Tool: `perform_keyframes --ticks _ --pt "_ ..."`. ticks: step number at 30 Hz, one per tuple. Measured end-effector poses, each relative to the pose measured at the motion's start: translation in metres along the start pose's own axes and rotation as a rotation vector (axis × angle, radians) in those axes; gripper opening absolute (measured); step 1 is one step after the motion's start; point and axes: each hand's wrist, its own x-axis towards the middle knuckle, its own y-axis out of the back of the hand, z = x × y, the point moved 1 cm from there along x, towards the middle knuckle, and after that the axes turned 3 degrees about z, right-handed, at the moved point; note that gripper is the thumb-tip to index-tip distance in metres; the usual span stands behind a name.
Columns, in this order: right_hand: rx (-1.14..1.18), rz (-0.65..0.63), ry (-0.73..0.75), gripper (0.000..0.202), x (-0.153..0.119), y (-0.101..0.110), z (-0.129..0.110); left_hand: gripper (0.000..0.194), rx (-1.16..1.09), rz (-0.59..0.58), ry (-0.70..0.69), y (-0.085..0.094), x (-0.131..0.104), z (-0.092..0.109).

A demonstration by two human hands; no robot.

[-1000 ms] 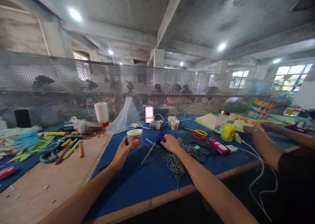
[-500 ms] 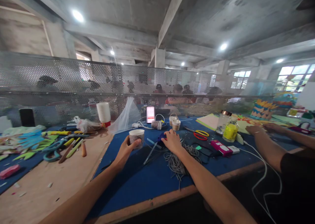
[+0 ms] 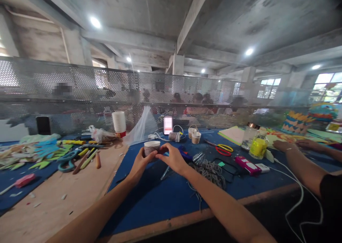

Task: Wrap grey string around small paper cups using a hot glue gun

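Note:
A small paper cup (image 3: 152,147), white at the rim with grey cord round its side, stands upright in my left hand (image 3: 140,161). My right hand (image 3: 173,158) is at the cup's right side, its thumb and fingertips drawn together near the left fingers; whatever they pinch is too small to make out. A heap of grey cord (image 3: 211,173) lies on the blue mat (image 3: 149,207) to the right of my right wrist. A blue tool (image 3: 185,154), perhaps a glue gun, lies partly hidden behind my right hand.
Small cord-wrapped cups (image 3: 196,137), a lit phone (image 3: 168,125) and a cup stack (image 3: 119,123) stand behind. Scissors (image 3: 223,149) and a bottle of yellow liquid (image 3: 258,147) are to the right, beside another person's arms (image 3: 299,161). Tools (image 3: 68,161) lie left.
My right hand has moved left, from the blue tool to the cup's side, and its fingers have come together. The cup remains in my left hand. The view has shifted slightly.

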Motion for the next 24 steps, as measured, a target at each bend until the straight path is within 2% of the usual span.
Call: perform_keyframes --ticks 5,17,24 --pt "0.073 0.031 -0.037 0.012 -0.0004 0.0045 0.0034 0.065 -0.002 -0.039 0.007 -0.0016 -0.0007 -0.0022" --pt "0.246 0.087 -0.108 0.025 0.0017 0.0086 0.0090 0.077 0.009 -0.071 0.059 -0.0034 -0.0005 -0.0028" --pt "0.288 0.099 -0.104 0.025 0.0016 0.0090 0.0100 0.080 0.014 -0.071 0.058 -0.0026 0.0002 -0.0038"
